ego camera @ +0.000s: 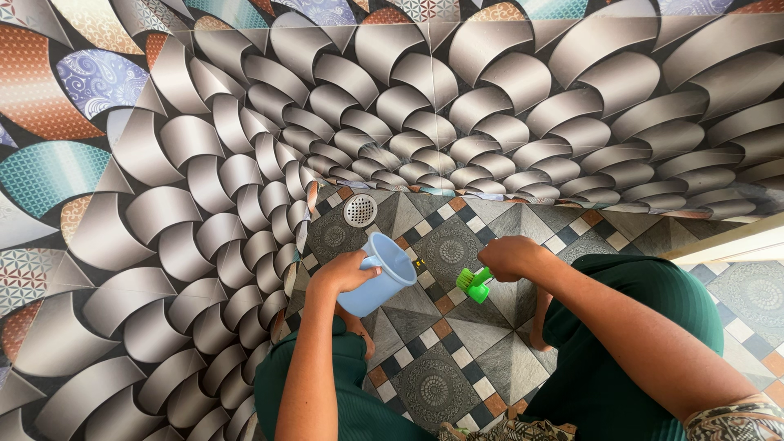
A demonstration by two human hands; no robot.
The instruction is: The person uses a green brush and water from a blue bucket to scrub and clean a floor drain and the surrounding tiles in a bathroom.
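The fingers of the left hand (347,271) are wrapped around the handle of a light blue plastic mug (380,273), which is tilted with its open mouth facing up and toward the wall. The mug is held just above the patterned floor tiles (445,359), to the left of the brush.

The fingers of the right hand (508,256) are clenched around the handle of a green scrubbing brush (473,283). The brush head points downward, bristles toward the floor; contact with the tile cannot be confirmed.

A round perforated metal drain cover (360,210) is set in the floor near the corner, beyond the mug and well apart from the brush. The walls (204,188) carry glossy tiles printed with grey curved scales; coloured scale panels in blue, teal and orange sit at the upper left. The person wears dark green clothing (621,327). No packages or labels are visible.
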